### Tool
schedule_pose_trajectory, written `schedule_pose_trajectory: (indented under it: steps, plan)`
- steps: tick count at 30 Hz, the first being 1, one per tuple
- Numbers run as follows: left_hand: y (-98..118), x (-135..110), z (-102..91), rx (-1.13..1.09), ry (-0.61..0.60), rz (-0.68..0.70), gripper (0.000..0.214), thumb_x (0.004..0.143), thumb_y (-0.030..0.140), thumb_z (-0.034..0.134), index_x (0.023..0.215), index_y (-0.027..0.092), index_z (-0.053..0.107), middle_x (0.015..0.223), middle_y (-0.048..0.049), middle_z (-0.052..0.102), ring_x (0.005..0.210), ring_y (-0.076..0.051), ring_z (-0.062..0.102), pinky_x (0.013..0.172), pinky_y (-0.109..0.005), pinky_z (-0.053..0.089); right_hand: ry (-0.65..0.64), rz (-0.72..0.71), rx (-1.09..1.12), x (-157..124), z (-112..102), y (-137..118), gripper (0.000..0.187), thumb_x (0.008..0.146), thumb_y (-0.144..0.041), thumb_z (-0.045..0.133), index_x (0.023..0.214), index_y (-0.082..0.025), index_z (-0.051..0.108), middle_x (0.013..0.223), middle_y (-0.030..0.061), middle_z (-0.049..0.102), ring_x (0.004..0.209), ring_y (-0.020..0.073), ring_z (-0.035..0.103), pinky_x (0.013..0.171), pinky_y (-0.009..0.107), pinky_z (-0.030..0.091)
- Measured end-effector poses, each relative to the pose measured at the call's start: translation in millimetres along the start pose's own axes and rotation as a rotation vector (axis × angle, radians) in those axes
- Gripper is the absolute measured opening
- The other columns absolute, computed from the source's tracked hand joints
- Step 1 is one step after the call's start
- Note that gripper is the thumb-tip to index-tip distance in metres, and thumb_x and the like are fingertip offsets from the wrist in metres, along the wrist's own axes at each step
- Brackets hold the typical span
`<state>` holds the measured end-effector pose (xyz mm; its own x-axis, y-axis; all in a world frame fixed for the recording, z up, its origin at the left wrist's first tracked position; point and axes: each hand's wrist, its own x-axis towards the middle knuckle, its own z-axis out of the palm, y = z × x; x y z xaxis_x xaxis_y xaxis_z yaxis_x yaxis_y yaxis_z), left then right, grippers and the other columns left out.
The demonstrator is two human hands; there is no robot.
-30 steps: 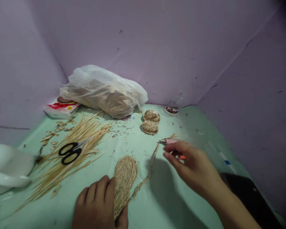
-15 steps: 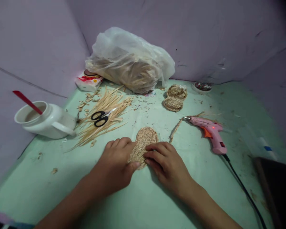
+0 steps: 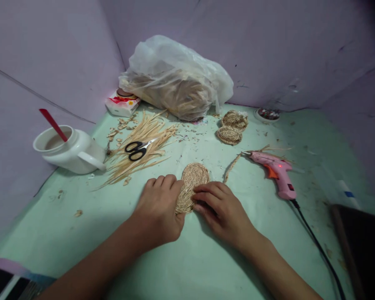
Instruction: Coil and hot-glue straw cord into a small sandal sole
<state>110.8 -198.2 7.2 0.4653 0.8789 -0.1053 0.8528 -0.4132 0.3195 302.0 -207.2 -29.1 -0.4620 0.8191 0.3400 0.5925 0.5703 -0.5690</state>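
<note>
A woven oval straw mat [image 3: 193, 181] lies on the green table [image 3: 143, 233]. My left hand [image 3: 159, 210] grips its near left edge with curled fingers. My right hand [image 3: 221, 208] presses its near right edge, fingers bent over the weave. A braided straw tail [image 3: 231, 167] runs from the mat toward a pink glue gun [image 3: 275, 173] lying on the table to the right, its red light on.
Black scissors [image 3: 137, 150] rest on loose straw strips [image 3: 140, 156]. A white pot with a red stick [image 3: 67, 148] stands left. Behind are a plastic bag of straw [image 3: 178, 81], two small coiled pieces [image 3: 231, 127] and a small box [image 3: 122, 103]. The gun's black cord [image 3: 315, 243] trails right.
My right hand left the glue gun on the table and came onto the mat beside my left hand. The view tilted down and both hands shifted slightly along the mat's near edge.
</note>
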Motion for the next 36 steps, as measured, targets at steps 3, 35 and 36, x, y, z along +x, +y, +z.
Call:
schedule_pose_trajectory:
  steps: [3,35,36]
  plan:
    - [0.8,-0.5,0.3,0.013,0.005,-0.002,0.045,0.068,0.025,0.057,0.112,0.015,0.054,0.109,-0.0123,0.056,0.101,-0.029,0.050,0.088,-0.045,0.039,0.037,-0.028,-0.018,-5.9,-8.1,4.8,0.016,0.084,-0.021,0.061,0.100,-0.020,0.061,0.102,0.0078,0.067,0.094,0.0217,0.059,0.088,0.045,0.045]
    - [-2.4,-1.2,4.1,-0.032,-0.003,-0.050,0.052,0.075,0.036,0.059,0.123,0.016,0.055,0.121,-0.0148,0.055,0.110,-0.034,0.050,0.093,-0.051,0.037,0.368,0.075,-0.146,-17.5,-23.8,30.4,0.013,0.084,-0.012,0.057,0.090,-0.023,0.061,0.085,0.0036,0.068,0.083,0.0201,0.062,0.091,0.050,0.043]
    - [-4.5,-0.9,3.0,-0.063,0.000,-0.044,0.051,0.077,0.036,0.057,0.124,0.016,0.054,0.121,-0.0144,0.056,0.110,-0.033,0.051,0.094,-0.050,0.037,0.355,0.066,-0.144,-16.9,-22.6,29.6,0.013,0.084,-0.012,0.057,0.090,-0.022,0.061,0.085,0.0039,0.068,0.083,0.0199,0.062,0.092,0.050,0.043]
